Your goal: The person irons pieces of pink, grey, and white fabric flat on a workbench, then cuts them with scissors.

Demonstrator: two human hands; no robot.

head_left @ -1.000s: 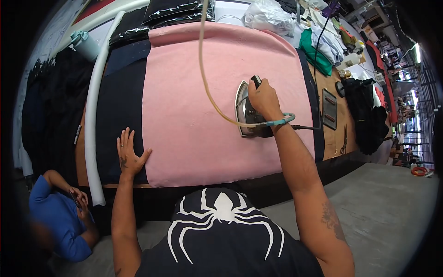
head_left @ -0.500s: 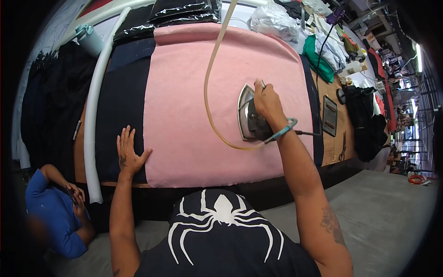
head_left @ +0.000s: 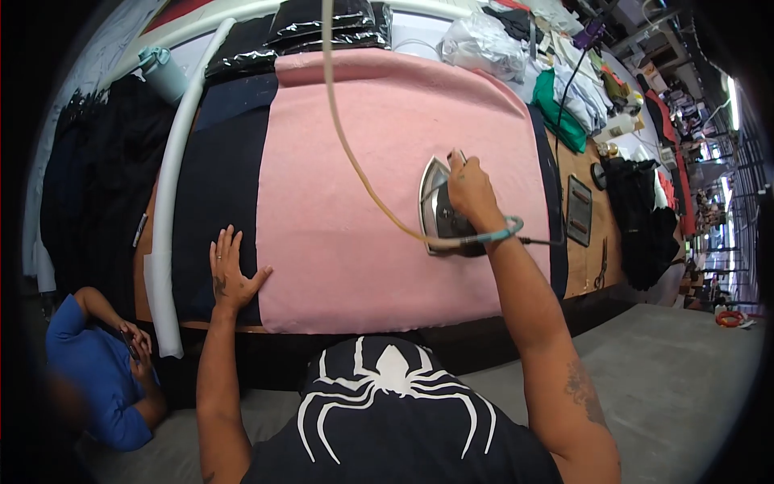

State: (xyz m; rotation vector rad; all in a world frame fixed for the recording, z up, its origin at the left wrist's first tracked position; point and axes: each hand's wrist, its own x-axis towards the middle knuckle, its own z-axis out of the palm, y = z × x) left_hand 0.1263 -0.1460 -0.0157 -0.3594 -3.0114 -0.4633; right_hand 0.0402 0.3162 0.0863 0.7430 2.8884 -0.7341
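Observation:
A wide piece of pink fabric [head_left: 347,274] lies across a dark navy cloth [head_left: 211,181] on the table. My right hand [head_left: 474,189] grips the handle of a steam iron [head_left: 439,210], whose soleplate rests on the right part of the pink fabric. A yellowish hose [head_left: 355,165] and a dark cord run from the iron past my right wrist. My left hand [head_left: 234,270] lies flat with fingers spread on the navy cloth, its thumb touching the pink fabric's left edge.
A white roll [head_left: 168,242] lies left of the cloth, near a marker [head_left: 139,230] and a bottle [head_left: 161,74]. Black plastic packages [head_left: 326,28] sit behind. To the right are an iron rest [head_left: 579,211], scissors [head_left: 601,266] and black cloth [head_left: 641,218]. A person in blue [head_left: 105,371] holds a phone.
The hose has swung to the left at its top and its lower loop has shifted. The whole view has moved slightly; the iron and both hands stay in nearly the same places on the cloth.

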